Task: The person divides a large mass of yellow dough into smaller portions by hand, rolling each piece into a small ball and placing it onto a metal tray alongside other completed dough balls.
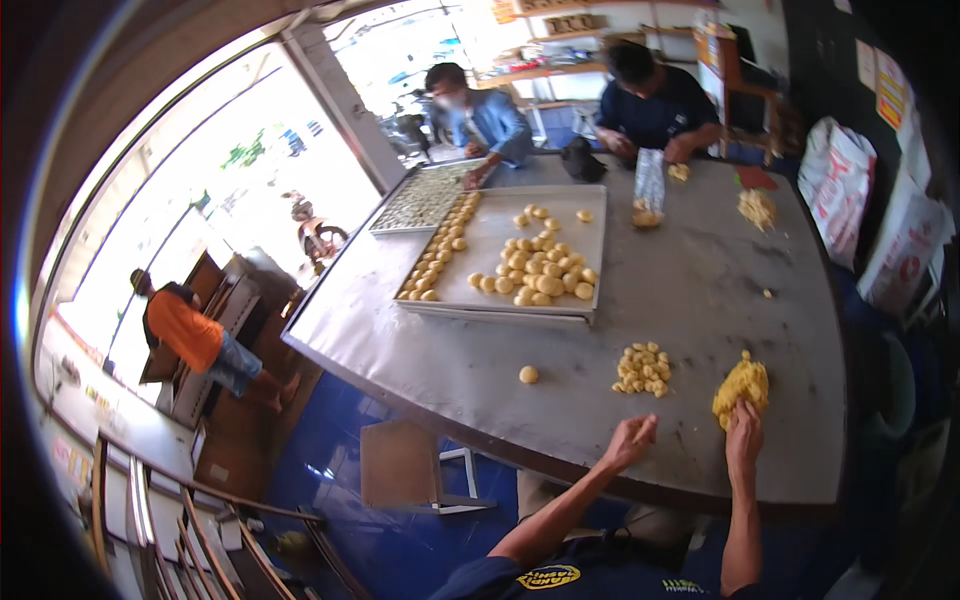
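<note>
This looks like a small bakery workshop; clock directions run from the middle of the view. Toward twelve, a metal tray (500, 312) of round dough balls (540, 270) sits on a broad metal tabletop (690, 290); a yellow dough lump (743, 386) lies near four. Co-workers (660, 112) are at the far edge. Loaded shelves (545, 73) stand toward one, bulky white sacks (838, 185) at two. The open front, toward ten, shows a motorbike (318, 236).
</note>
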`<state>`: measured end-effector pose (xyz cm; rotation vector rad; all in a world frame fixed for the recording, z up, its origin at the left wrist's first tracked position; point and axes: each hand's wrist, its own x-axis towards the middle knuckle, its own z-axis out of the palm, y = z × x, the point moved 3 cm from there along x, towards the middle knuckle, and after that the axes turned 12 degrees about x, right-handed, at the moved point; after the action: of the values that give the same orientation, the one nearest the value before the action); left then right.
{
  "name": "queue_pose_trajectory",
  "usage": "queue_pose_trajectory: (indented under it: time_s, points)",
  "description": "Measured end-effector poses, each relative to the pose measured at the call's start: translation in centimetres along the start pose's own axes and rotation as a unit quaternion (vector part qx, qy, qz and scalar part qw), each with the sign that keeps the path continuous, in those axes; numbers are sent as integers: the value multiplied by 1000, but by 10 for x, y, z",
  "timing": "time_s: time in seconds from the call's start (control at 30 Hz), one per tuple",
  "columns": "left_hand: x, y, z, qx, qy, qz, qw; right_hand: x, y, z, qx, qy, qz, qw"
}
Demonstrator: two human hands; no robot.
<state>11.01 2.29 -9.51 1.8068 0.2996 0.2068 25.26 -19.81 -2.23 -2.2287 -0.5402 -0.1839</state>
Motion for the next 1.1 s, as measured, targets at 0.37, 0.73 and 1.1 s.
queue_pose_trajectory:
  time_s: [0.37,0.73,1.1]
  points:
    - [-13,49,1,163,-104,29,981,-47,5,-22,68,4,12,998]
    - [-10,59,-7,423,91,199,879,-57,10,-11,-49,77,-29,995]
    - [71,70,2,526,172,131,822,-18,23,-47,72,-97,15,993]
